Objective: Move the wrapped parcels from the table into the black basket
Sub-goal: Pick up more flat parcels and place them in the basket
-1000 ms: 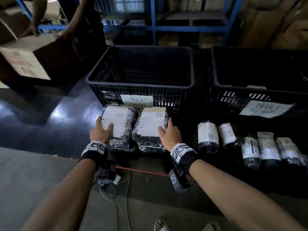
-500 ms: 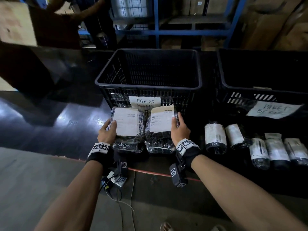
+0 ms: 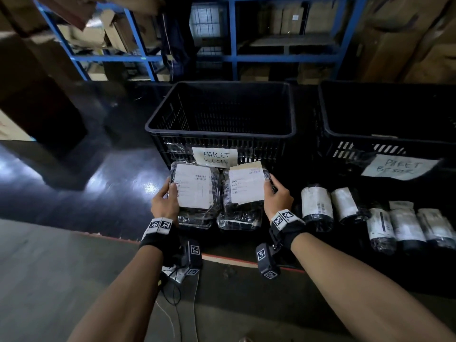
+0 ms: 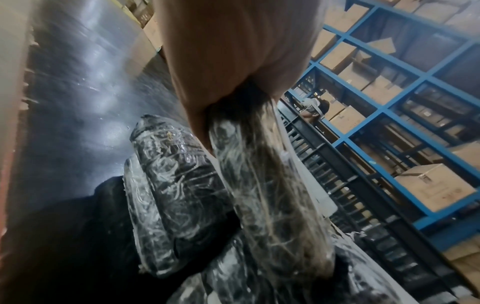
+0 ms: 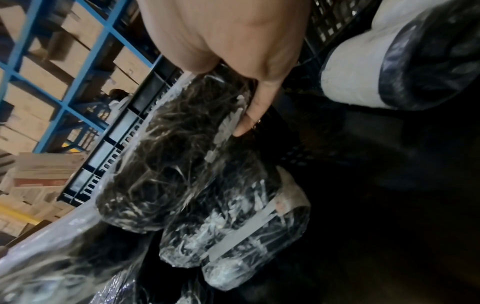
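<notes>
Just before the black basket (image 3: pixel 220 134): left hand (image 3: pixel 164 203) and right hand (image 3: pixel 278 198) each clamp one top parcel; lift both level, clear the near rim.

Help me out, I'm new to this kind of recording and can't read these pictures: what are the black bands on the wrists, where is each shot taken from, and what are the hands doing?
No machine here: a person works bare-handed, wearing a camera on the head and one on each wrist. The black bands with checkered tags hold the wrist cameras.

The wide picture is from the head camera, looking down at a dark table. The other two look along each hand from the wrist.

The left hand grips one wrapped parcel with a white label; the right hand grips a second parcel beside it. More wrapped parcels lie under them. Behind stands the black basket marked "PAKET KECIL". To the right lie rolled parcels before another basket.
</notes>
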